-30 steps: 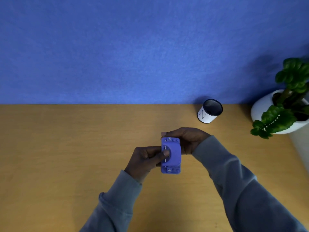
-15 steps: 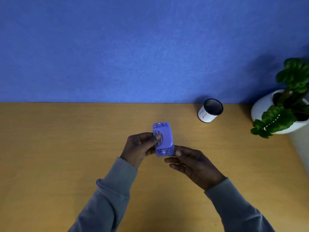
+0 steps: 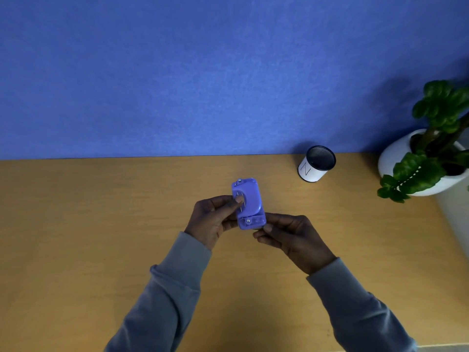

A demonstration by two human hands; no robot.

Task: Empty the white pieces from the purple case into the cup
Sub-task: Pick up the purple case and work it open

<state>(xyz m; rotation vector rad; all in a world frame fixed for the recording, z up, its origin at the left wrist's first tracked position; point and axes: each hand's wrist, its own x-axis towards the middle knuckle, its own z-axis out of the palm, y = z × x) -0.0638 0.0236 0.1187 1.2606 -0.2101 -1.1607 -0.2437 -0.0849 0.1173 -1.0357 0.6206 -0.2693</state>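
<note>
The purple case (image 3: pixel 250 199) is a small rounded plastic box with metal pins, held above the wooden table in the middle of the view. My left hand (image 3: pixel 214 219) grips its left side, thumb pressed on the front. My right hand (image 3: pixel 291 237) pinches the case's lower right corner with thumb and fingers. The cup (image 3: pixel 316 164) is a white cylinder with a dark rim and dark inside, standing at the back right of the table, well apart from the case. No white pieces are visible; the case looks closed.
A white pot with a green plant (image 3: pixel 431 158) stands at the table's right edge, right of the cup. A blue wall (image 3: pixel 203 72) rises behind the table. The wooden table (image 3: pixel 88 237) stretches left.
My right hand left the case's far end and came round to its lower right corner. The case moved a little away from me and to the left.
</note>
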